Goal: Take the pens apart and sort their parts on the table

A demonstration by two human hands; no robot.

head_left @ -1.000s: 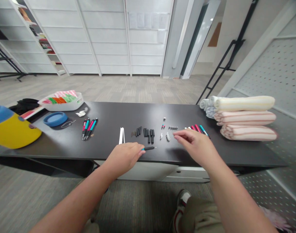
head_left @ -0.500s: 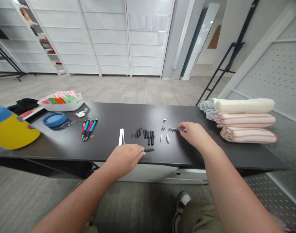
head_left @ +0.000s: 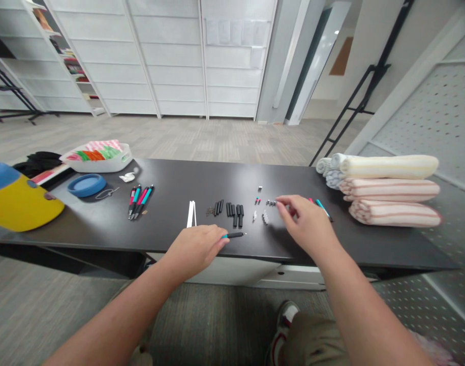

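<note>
My left hand (head_left: 197, 248) is closed around a pen (head_left: 234, 235) with a teal barrel and black grip, its tip pointing right above the table's near edge. Most of the barrel is hidden in the fist. At the right end of a row of small silver pen tips (head_left: 270, 203), my right hand (head_left: 306, 221) has its fingertips drawn together; whatever lies between them is hidden. Just left of that hand are clear plastic parts (head_left: 265, 217) and small pink and teal pieces (head_left: 257, 201). Several black rubber grips (head_left: 235, 211), springs (head_left: 210, 210) and white refill tubes (head_left: 191, 213) lie farther left.
Assembled pens (head_left: 141, 202) lie at left, near a blue round dish (head_left: 86, 185) and a white basket (head_left: 121, 158). A yellow and blue object (head_left: 24, 203) stands at far left. Rolled towels (head_left: 394, 188) are stacked right. Pink and teal barrels (head_left: 322, 207) lie behind my right hand.
My right hand has shifted slightly left and turned along the silver row, revealing the coloured barrels behind it. My left hand and its pen stay almost still.
</note>
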